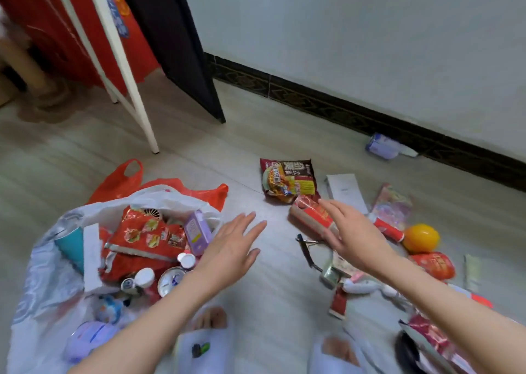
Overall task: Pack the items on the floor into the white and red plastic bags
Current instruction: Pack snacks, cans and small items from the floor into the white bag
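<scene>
The white plastic bag (42, 274) lies open on the floor at lower left, filled with red snack packets, a purple box (197, 231), a teal cup and small jars. Behind it lies the red plastic bag (125, 180). My left hand (233, 245) hovers flat beside the white bag's mouth, fingers straight, holding nothing. My right hand (353, 237) reaches with spread fingers over a brown-and-red cylindrical packet (310, 217), holding nothing. A noodle packet (287, 180) lies just beyond it.
To the right lie a white box (345, 191), a pink packet (394, 205), an orange (421, 238), red packets, a white bottle and black glasses (306, 248). A purple-white pack (381, 146) sits by the skirting board. White frame legs (142, 112) stand behind. My slippered feet are below.
</scene>
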